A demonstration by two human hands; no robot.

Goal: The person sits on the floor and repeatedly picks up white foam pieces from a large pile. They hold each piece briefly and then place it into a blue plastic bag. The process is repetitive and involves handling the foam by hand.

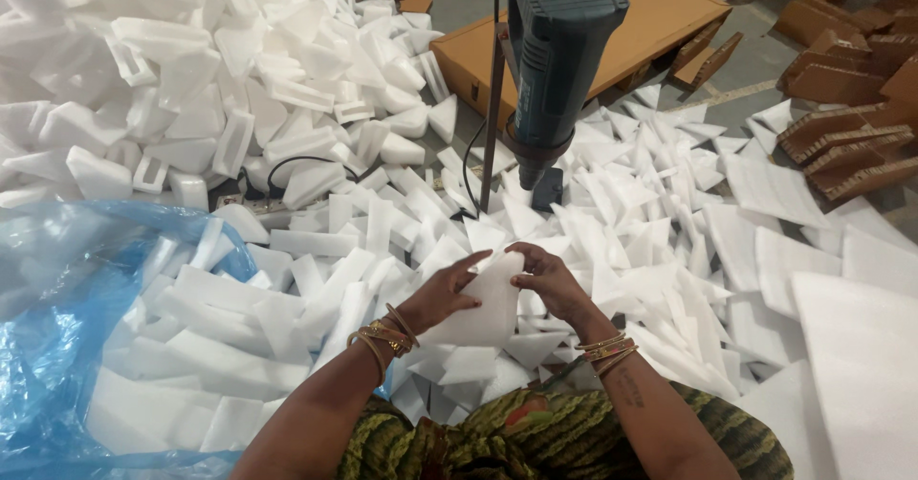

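Foam piece point(483, 313), white and flat with a pointed top, sits right in front of the person, held up between both hands just above the heap of white foam offcuts point(660, 212) that covers the floor. Left hand point(442, 294) grips its left edge, thumb stretched across the upper face and the other fingers point(457, 300) curled onto the sheet. Right hand point(547, 277) comes in from the other side, fingers bent and pinching the top right corner. Gold bangles point(387, 337) ring both wrists.

Straight ahead, beyond the hands, a dark green power drill point(555, 59) hangs nose-down on a thin metal stand point(491, 107), its tip over a small dark block point(547, 189) among the scraps. A black cable point(296, 166) snakes away to the left. On the person's left, a blue plastic bag point(57, 298) gapes open, stuffed with cut foam strips. Farther back on the left, moulded foam blocks point(191, 69) are piled high. A flat brown cardboard box point(650, 16) lies behind the drill, with stacked corrugated cardboard pieces point(841, 145) on the right.
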